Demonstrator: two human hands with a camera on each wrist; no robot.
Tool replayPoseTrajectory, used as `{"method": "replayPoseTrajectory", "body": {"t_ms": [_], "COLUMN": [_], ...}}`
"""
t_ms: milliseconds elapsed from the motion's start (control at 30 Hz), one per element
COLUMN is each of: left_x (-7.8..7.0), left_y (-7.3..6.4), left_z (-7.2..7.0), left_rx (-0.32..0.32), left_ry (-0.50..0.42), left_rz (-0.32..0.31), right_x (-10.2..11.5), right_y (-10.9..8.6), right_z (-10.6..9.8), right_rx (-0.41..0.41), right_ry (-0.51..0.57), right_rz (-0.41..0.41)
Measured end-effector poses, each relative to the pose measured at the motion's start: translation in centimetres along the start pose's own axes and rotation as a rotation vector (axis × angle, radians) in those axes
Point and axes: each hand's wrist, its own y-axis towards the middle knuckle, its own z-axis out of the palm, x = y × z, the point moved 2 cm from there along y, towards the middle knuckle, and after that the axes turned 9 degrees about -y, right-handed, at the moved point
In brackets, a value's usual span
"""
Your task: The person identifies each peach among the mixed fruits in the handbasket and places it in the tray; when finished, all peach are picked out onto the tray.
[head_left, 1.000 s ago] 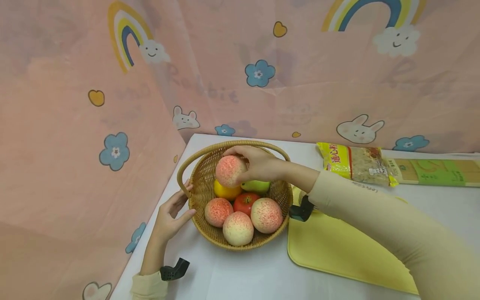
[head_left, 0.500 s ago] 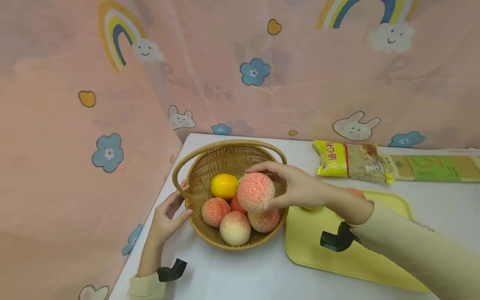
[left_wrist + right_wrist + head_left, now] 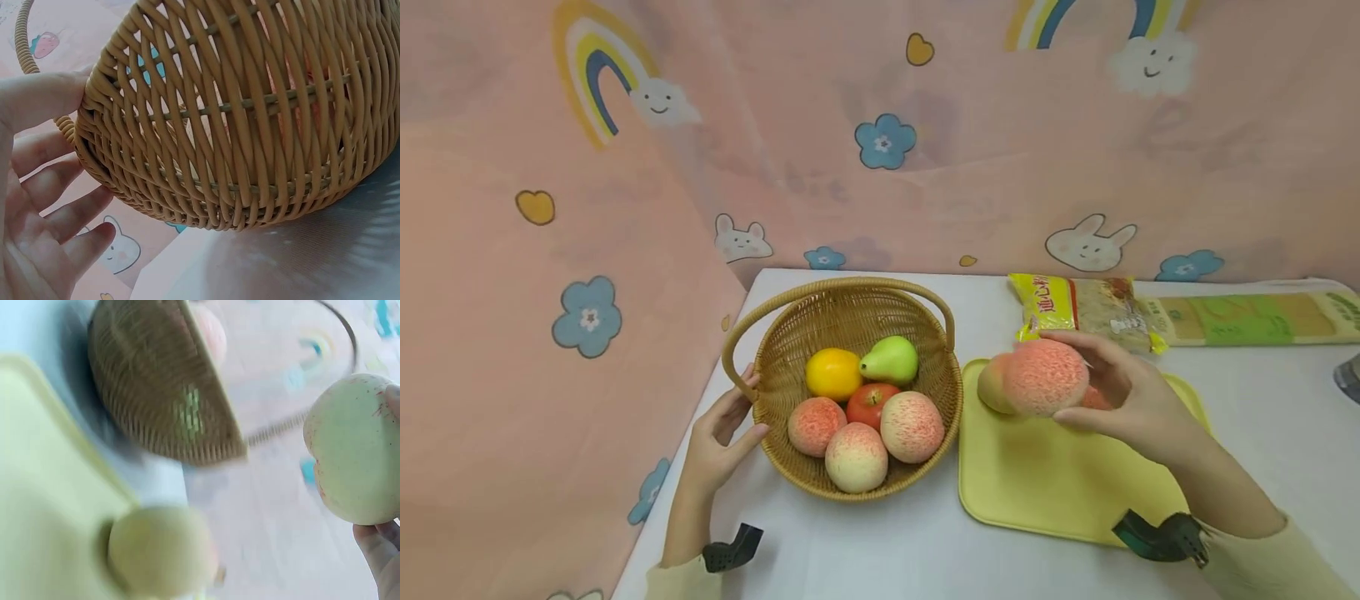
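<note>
In the head view, my right hand (image 3: 1138, 400) holds a peach (image 3: 1047, 377) between thumb and fingers above the yellow tray (image 3: 1000, 492). The right wrist view shows the pale side of this peach (image 3: 356, 450). Partly hidden behind it, a yellowish round fruit (image 3: 995, 385) sits on the tray; a reddish fruit (image 3: 1096, 398) shows beside my palm. My left hand (image 3: 715, 446) touches the outer left side of the wicker basket (image 3: 957, 400) near its handle, fingers fairly straight. Inside are a yellow fruit (image 3: 833, 374), a green pear (image 3: 891, 360), a red apple (image 3: 871, 405) and several peaches (image 3: 856, 457).
Behind the tray lie a yellow-ended pasta bag (image 3: 1082, 310) and a long flat pack with a green band (image 3: 1247, 320). A dark object (image 3: 1348, 379) is cut off at the right edge. A pink printed cloth (image 3: 820, 167) backs the white table (image 3: 865, 550).
My right hand has carried the peach from over the basket rightward to above the tray, uncovering the pear and apple. The left hand stays at the basket. The head view has shifted slightly.
</note>
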Motion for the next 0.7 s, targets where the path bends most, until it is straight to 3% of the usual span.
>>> {"method": "replayPoseTrajectory", "body": {"t_ms": [133, 333, 533, 700], "left_x": [0.0, 0.0, -0.2, 0.0], "left_y": [-0.1, 0.2, 0.1, 0.0], "left_z": [-0.1, 0.0, 0.0, -0.1], "left_rx": [0.002, 0.009, 0.004, -0.003], "left_ry": [-0.008, -0.031, -0.028, -0.012], "left_rz": [-0.014, -0.022, -0.027, -0.060], "right_x": [-2.1, -5.6, -8.4, -10.3], "right_y": [-3.0, -7.1, -9.2, -10.0], "right_z": [-2.0, -4.5, -5.7, -6.3], "right_rx": [-0.171, -0.351, -0.415, -0.343], "right_ry": [-0.060, -0.214, -0.136, -0.277], "right_rz": [0.093, 0.342, 0.440, 0.617]}}
